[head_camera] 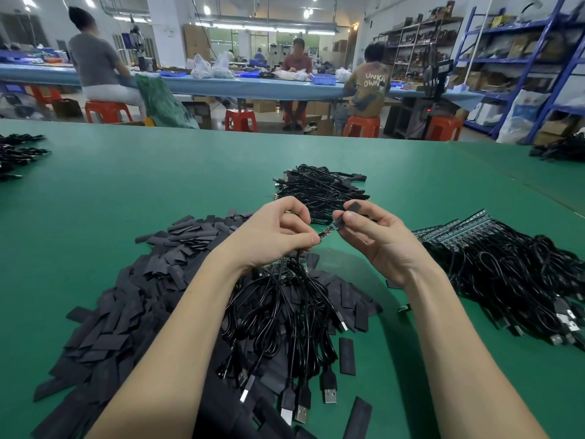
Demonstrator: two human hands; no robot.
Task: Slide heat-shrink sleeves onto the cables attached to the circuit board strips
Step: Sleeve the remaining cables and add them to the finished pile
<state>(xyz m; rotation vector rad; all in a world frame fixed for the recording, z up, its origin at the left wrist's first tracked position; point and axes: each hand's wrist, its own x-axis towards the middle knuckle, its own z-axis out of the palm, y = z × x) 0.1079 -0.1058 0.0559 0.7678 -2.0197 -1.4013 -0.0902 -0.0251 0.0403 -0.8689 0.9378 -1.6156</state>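
Above the green counter, our left hand pinches the near end of a small circuit board strip with fingers curled, its thin black cables hanging down onto the heap below. Our right hand grips a flat black heat-shrink sleeve between thumb and fingers at the board's far end, a second black sleeve piece pinched above it. A pile of loose black sleeves lies at left, unsleeved board strips with cables at right, and a bundle of black cables sits beyond our hands.
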